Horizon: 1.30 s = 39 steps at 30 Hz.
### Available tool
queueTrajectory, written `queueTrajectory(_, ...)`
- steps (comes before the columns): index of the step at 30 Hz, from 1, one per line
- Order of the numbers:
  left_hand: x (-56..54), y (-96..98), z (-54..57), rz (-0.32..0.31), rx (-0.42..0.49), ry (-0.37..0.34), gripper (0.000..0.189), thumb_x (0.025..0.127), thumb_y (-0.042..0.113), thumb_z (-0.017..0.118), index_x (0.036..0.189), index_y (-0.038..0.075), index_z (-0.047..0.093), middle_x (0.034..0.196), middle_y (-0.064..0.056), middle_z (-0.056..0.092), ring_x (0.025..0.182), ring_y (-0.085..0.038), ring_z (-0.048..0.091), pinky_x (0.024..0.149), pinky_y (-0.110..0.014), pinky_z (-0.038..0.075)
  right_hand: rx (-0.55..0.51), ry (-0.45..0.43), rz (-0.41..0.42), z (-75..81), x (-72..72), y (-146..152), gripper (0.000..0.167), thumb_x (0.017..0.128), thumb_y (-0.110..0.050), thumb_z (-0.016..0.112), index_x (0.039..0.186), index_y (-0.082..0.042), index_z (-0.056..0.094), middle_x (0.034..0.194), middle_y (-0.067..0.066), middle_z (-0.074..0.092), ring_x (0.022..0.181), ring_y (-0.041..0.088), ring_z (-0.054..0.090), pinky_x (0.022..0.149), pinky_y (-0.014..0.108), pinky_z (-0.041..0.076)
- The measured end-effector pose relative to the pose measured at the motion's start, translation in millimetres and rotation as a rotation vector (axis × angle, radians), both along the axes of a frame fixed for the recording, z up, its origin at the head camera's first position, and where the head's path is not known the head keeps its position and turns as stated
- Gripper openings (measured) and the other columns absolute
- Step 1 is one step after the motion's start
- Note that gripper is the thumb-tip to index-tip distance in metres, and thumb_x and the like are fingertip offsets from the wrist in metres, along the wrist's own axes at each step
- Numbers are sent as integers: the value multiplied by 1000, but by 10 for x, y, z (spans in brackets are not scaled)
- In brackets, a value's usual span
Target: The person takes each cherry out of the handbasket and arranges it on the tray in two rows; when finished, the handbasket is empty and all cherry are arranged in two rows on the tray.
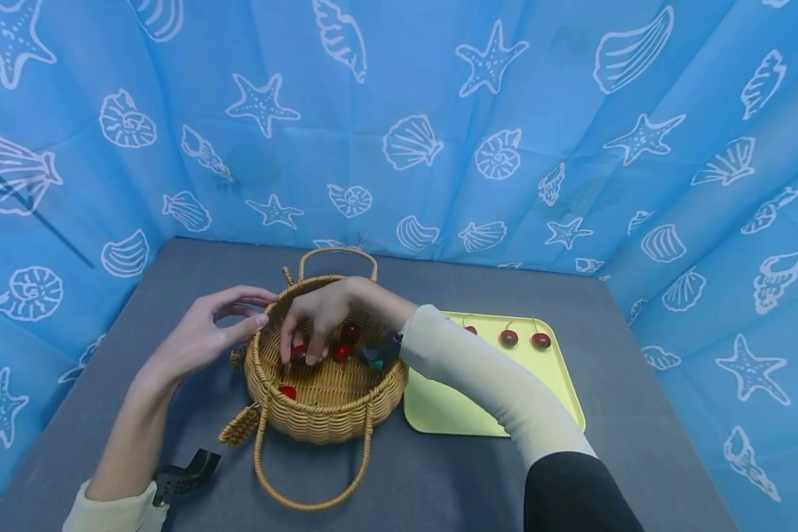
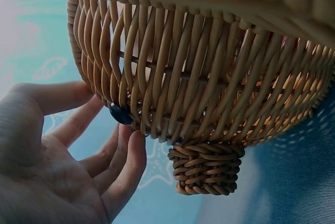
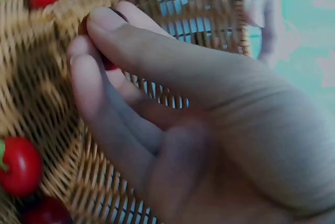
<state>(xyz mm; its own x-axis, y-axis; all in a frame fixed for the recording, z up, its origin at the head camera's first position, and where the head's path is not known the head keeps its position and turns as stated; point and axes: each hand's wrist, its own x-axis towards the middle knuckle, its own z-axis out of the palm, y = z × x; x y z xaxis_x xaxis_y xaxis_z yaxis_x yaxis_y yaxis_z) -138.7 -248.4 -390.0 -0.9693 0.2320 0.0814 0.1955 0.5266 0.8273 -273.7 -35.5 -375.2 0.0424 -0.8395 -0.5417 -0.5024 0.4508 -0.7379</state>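
Observation:
A round wicker basket (image 1: 319,428) stands on the grey table. Against the basket's left side, my left hand (image 1: 202,332) rests its extended thumb and fingers; the left wrist view shows their tips on the outer wicker wall (image 2: 172,72). My right hand (image 1: 322,314) reaches down inside the basket and pinches a dark red cherry (image 1: 298,354) between thumb and fingers. Most of that cherry (image 3: 109,65) is hidden by the fingers in the right wrist view. Loose in the basket lie a bright red cherry (image 1: 288,392), another cherry (image 1: 342,352) and a darker cherry (image 1: 352,332).
To the basket's right lies a pale yellow tray (image 1: 439,417), partly under the right forearm. Along its far side sit cherries (image 1: 508,338) with stems. One basket handle (image 1: 312,507) lies toward the front, another (image 1: 338,250) at the back. A blue shell-print curtain (image 1: 399,96) encloses the table.

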Motion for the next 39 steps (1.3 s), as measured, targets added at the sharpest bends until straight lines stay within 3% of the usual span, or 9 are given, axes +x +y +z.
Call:
queueTrajectory(6,-9,0,-1,-4,8,6,39,109,24,67,145,13,66,143,-17,70,123,-35,65,92,-43,54,-100,-64,1,269,-23,116,37,99,-1,76,136,1,71,116,9,72,92,17,72,87,35,64)
queueTrajectory(12,-4,-3,8,-6,7,13,38,108,23,67,145,12,66,142,-17,70,123,-35,65,94,-44,53,-237,-27,-48,627,15,378,35,97,-1,77,132,-1,72,117,6,71,92,15,70,87,37,63)
queueTrajectory(17,-4,5,8,-3,0,16,37,108,22,67,144,13,67,140,-15,71,121,-30,66,96,-46,52,-360,11,-140,858,68,744,35,99,-3,77,133,-2,71,124,9,70,84,21,71,86,45,63)
queueTrajectory(21,3,13,4,1,-2,21,37,108,22,67,144,14,67,139,-14,72,117,-20,66,97,-46,53,-424,54,-257,969,104,1114,35,99,-2,76,134,-1,70,123,14,70,82,37,69,84,47,63)
queueTrajectory(24,9,14,6,3,-6,22,37,108,22,67,144,14,67,139,-14,72,115,-16,66,96,-45,54,-453,80,-361,981,119,1398,35,98,-1,77,133,-1,70,121,16,70,86,37,72,87,45,64)
queueTrajectory(26,13,14,11,4,-7,21,37,108,23,67,144,14,67,139,-14,72,115,-15,65,95,-44,54,-460,107,-430,962,125,1580,35,98,-2,77,132,-2,70,121,14,70,88,31,74,90,40,63)
queueTrajectory(30,19,12,15,5,-12,22,37,108,24,67,144,14,67,139,-14,72,115,-15,65,94,-42,54,-460,165,-539,874,140,1903,36,99,-5,78,134,-5,70,122,11,73,99,24,80,97,37,62)
queueTrajectory(33,23,11,13,6,-14,22,36,109,24,67,144,15,68,139,-14,72,115,-17,65,94,-42,54,-452,186,-605,781,175,2084,38,99,-6,78,136,-5,69,122,11,78,109,27,81,101,36,62)
queueTrajectory(39,17,24,0,-3,-12,26,37,109,23,66,145,14,67,140,-16,71,119,-26,65,96,-45,53,-411,243,-689,544,316,2361,39,100,-10,78,138,-10,69,113,11,82,101,24,81,92,35,63)
